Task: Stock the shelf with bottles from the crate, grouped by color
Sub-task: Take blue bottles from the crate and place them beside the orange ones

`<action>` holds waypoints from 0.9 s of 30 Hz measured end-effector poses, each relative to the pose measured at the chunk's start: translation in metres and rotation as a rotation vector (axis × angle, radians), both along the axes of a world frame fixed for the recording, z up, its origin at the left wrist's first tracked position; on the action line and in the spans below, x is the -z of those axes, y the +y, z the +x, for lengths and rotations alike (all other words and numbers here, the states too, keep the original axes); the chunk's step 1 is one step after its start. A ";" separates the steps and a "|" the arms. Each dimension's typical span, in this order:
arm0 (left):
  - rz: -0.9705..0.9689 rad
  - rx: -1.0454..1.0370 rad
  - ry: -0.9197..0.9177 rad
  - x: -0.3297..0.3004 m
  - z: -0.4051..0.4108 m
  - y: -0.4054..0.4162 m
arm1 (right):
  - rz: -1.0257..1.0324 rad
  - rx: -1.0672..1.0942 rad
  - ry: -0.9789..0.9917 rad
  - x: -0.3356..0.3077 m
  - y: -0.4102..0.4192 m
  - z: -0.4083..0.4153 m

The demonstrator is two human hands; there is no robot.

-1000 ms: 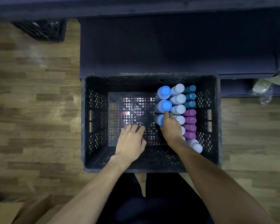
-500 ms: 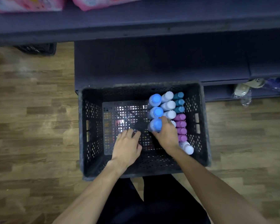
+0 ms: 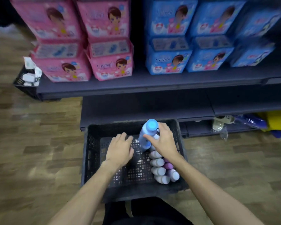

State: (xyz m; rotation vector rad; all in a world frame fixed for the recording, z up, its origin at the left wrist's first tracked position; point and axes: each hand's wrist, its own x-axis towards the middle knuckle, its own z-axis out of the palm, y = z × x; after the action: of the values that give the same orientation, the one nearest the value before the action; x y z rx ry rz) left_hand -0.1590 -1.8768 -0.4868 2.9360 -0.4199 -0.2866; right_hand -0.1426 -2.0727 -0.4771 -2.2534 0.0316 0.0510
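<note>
A black plastic crate [image 3: 94, 159] stands on the floor in front of me. My right hand [image 3: 164, 140] grips a pale blue bottle with a bright blue cap [image 3: 147, 135] and holds it raised above the crate's far right part. Below that hand, white-capped bottles [image 3: 157, 163] and purple-capped bottles [image 3: 168, 166] stand in rows along the crate's right side. My left hand [image 3: 120, 148] hovers over the crate's bare middle, fingers loosely bent, holding nothing. The dark lower shelf [image 3: 144, 108] lies just beyond the crate.
The upper shelf [image 3: 152, 82] carries pink packs [image 3: 104, 60] on the left and blue packs [image 3: 169, 60] on the right. A second dark crate with white items [image 3: 28, 77] sits at the far left. Bags and clutter [image 3: 250, 122] lie under the shelf at right.
My right hand has closed on the blue-capped bottle and lifted it out of its row. My head has tilted up, bringing the stocked upper shelf into view. My left hand stayed over the crate.
</note>
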 end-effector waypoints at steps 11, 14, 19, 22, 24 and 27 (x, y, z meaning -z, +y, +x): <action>-0.033 0.082 -0.311 -0.097 0.045 -0.011 | -0.374 -0.203 -0.408 -0.101 -0.013 0.026; -0.020 0.118 -0.404 -0.128 0.058 -0.010 | -0.328 -0.198 -0.426 -0.133 -0.013 0.031; 0.026 0.117 -0.548 -0.186 0.074 -0.005 | -0.293 -0.197 -0.514 -0.199 -0.014 0.047; 0.044 0.113 -0.623 -0.224 0.082 -0.002 | -0.267 -0.179 -0.533 -0.245 -0.013 0.058; 0.043 0.120 -0.687 -0.251 0.087 -0.003 | -0.236 -0.152 -0.557 -0.273 -0.010 0.065; 0.029 0.135 -0.792 -0.292 0.091 -0.006 | -0.238 -0.129 -0.606 -0.313 -0.003 0.074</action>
State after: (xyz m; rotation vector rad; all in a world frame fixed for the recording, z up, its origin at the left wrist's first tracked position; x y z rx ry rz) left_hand -0.0678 -1.8824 -0.1951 2.9297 -0.7017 0.8890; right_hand -0.0683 -2.0761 -0.1641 -2.4136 -0.4521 -0.5929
